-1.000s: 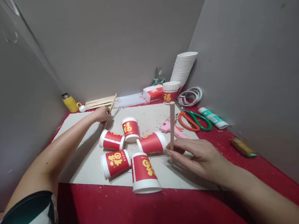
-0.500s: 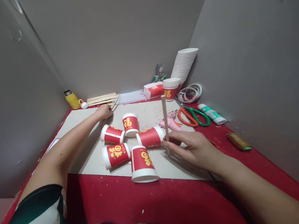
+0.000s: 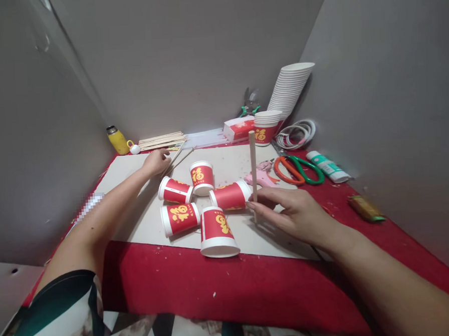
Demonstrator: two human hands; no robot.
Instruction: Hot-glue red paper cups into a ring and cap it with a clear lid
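Observation:
My right hand [image 3: 292, 212] pinches a wooden stick [image 3: 253, 161] and keeps it upright, just right of a paper cup [image 3: 231, 195] lying on its side. My left hand [image 3: 157, 162] is at the back left of the board, fingers loosely curled and apart. Two thin sticks [image 3: 184, 156] lie slanted beside its fingertips; it does not appear to grip them. Red-and-white paper cups with gold characters form a loose ring: a back cup [image 3: 201, 178], a left cup [image 3: 175, 189], a front-left cup [image 3: 180, 219] and a front cup [image 3: 218, 231].
A grey board [image 3: 136, 212] covers part of the red table [image 3: 170, 281]. Behind are a yellow bottle [image 3: 116, 140], a stick bundle [image 3: 161, 140], a tissue pack [image 3: 239, 129] and stacked cups [image 3: 291, 89]. To the right are a pink glue gun [image 3: 261, 177], scissors [image 3: 307, 171] and coiled cable [image 3: 296, 134].
The view has shifted slightly. A second thin stick now shows beside my left hand, whose fingers have come away from the sticks. My right hand keeps the upright stick in place.

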